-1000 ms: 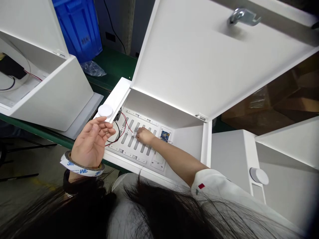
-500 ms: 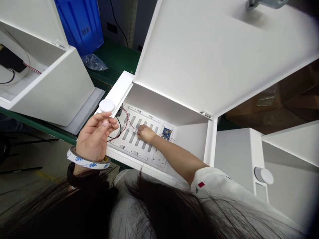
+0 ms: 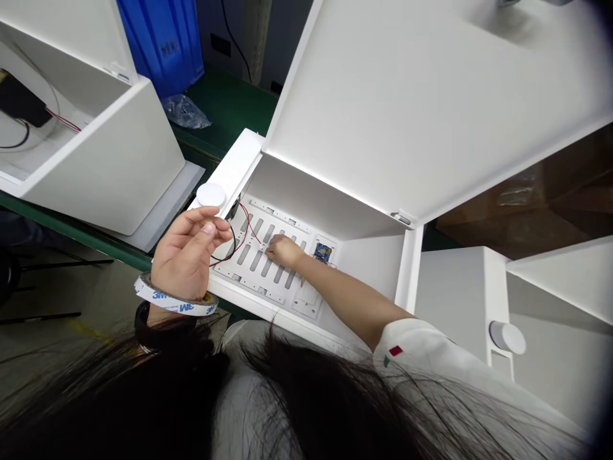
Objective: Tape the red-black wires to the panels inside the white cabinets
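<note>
Inside an open white box, my right hand is closed, its fingertips down at the slotted floor plate. What those fingers hold, if anything, is hidden. My left hand is raised over the box's left end, palm up, with thumb and fingers bent together in a loose pinch. Anything in that pinch is too small to make out. A roll of 3M tape hangs around my left wrist. Red wire and black wire run near the hands. A blue circuit board is fixed right of the slots.
The box's raised lid leans up behind. A round white knob sits on its left end. Another open white box stands left, and a third right. A blue bin and plastic bag lie on the green bench.
The view has shifted slightly, so the box and hands sit a little further right. Both hands keep nearly the same pose and place relative to the box.
</note>
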Demonstrator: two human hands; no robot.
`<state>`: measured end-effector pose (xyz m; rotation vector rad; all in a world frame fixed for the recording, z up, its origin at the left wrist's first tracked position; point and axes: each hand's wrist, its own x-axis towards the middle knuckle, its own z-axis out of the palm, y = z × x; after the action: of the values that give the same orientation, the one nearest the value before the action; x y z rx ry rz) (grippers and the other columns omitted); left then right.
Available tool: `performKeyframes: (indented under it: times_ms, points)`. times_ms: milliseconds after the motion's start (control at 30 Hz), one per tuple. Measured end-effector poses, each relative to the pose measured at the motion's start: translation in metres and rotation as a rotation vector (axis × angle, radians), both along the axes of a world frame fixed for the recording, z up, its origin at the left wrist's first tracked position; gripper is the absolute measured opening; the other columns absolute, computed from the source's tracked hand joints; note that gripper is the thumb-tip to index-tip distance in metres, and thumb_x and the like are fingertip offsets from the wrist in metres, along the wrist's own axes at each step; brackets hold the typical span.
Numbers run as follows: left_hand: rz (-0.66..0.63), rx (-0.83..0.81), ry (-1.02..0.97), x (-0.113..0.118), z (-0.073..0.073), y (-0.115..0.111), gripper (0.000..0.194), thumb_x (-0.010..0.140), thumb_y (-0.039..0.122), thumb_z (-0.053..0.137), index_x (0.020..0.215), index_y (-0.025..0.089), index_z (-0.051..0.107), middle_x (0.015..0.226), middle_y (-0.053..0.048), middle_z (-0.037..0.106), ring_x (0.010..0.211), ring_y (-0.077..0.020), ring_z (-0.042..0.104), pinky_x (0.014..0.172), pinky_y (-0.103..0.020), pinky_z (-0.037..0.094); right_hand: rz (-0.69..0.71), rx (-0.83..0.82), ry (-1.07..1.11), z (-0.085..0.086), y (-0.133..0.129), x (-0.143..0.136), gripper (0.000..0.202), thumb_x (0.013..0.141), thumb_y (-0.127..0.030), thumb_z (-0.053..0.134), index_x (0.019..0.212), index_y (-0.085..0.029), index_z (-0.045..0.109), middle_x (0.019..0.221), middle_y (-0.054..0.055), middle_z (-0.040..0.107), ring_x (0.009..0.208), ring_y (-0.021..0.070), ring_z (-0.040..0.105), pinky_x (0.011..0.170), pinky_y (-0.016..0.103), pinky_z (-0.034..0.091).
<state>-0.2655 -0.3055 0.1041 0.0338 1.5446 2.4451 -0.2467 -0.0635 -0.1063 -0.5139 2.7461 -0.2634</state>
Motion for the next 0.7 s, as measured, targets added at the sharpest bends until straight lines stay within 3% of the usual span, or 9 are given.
performKeyframes:
  times_ms: [300, 700]
  points:
    - [0.006, -0.01, 0.009, 0.0, -0.001, 0.001, 0.02, 0.078, 0.024, 0.07, 0.096, 0.016, 0.07, 0.083, -0.005, 0.066, 0.083, -0.0153, 0.063, 0.08, -0.03, 0.055, 0.069, 0.066, -0.029, 0.005, -0.007, -0.005, 0.027, 0.087, -0.018, 0.05, 0.079, -0.008, 0.074, 0.087, 0.016, 0.07, 0.086, 0.0222, 0.06, 0.086, 0.031, 0.041]
    - [0.021, -0.038, 0.025, 0.001, 0.001, 0.003, 0.018, 0.078, 0.024, 0.07, 0.095, 0.018, 0.071, 0.081, -0.005, 0.066, 0.079, -0.0155, 0.063, 0.08, -0.032, 0.055, 0.059, -0.002, -0.022, 0.0, 0.004, -0.007, 0.025, 0.088, -0.022, 0.055, 0.074, -0.011, 0.074, 0.08, 0.012, 0.069, 0.086, 0.0212, 0.059, 0.081, 0.03, 0.04]
